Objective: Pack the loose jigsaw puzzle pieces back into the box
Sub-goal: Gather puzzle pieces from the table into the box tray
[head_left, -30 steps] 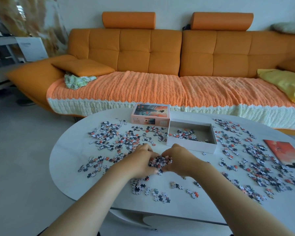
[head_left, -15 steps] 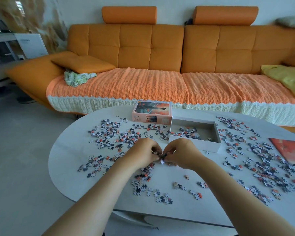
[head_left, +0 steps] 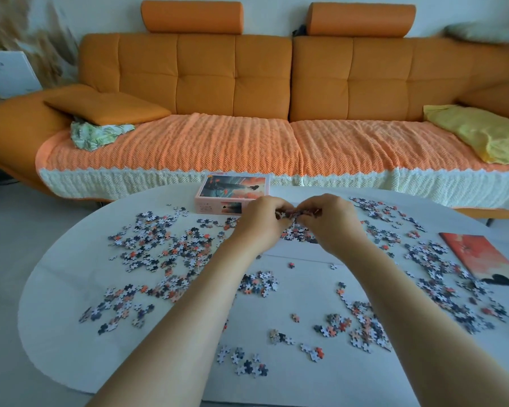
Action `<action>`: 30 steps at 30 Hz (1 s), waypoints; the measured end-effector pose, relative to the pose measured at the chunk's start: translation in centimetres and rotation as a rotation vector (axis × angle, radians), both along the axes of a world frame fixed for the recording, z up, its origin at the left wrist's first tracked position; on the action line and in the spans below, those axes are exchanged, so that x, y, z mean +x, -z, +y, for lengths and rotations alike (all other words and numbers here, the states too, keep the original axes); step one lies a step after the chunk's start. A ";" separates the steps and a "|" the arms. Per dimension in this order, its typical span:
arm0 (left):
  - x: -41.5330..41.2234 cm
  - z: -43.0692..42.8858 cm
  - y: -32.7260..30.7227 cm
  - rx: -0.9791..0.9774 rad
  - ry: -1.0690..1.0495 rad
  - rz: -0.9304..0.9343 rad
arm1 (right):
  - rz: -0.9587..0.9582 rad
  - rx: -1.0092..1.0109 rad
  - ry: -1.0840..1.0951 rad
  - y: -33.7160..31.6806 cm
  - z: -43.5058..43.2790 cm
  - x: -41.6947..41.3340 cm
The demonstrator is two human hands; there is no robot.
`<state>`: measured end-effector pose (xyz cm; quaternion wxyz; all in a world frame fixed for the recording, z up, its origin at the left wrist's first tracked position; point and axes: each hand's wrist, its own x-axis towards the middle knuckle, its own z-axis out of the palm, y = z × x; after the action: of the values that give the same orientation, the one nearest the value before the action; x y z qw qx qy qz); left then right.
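Note:
My left hand and my right hand are cupped together around a clump of puzzle pieces, held above the open white box. The hands hide most of the box; only its near wall and some pieces inside show. Loose jigsaw pieces lie scattered over the white oval table: a big patch on the left, another on the right, smaller clusters near me.
The pink box lid stands at the table's far edge, just left of my hands. A red picture sheet lies at the right edge. An orange sofa with a knitted cover runs behind the table.
Both hands gathered a clump of pieces from the table in front of the box, lifted it and carried it forward over the box. The camera tilted and moved closer.

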<state>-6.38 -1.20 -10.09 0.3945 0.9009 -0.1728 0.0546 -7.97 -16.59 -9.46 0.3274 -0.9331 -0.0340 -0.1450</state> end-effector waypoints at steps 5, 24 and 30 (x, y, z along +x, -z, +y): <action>0.6 -1.2 1.5 0.017 0.074 0.011 | 0.061 -0.151 -0.077 1.3 -1.4 0.8; -2.1 1.3 3.5 0.219 0.026 0.037 | 0.336 -0.554 -0.215 2.4 -1.1 -1.5; -1.9 2.0 3.3 0.477 0.139 -0.303 | 0.404 -0.479 -0.261 2.3 -0.2 -1.6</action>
<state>-8.32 0.80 -13.42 0.1440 0.9357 -0.2991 0.1191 -9.61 -16.80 -11.73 0.1150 -0.9811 -0.1208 0.0982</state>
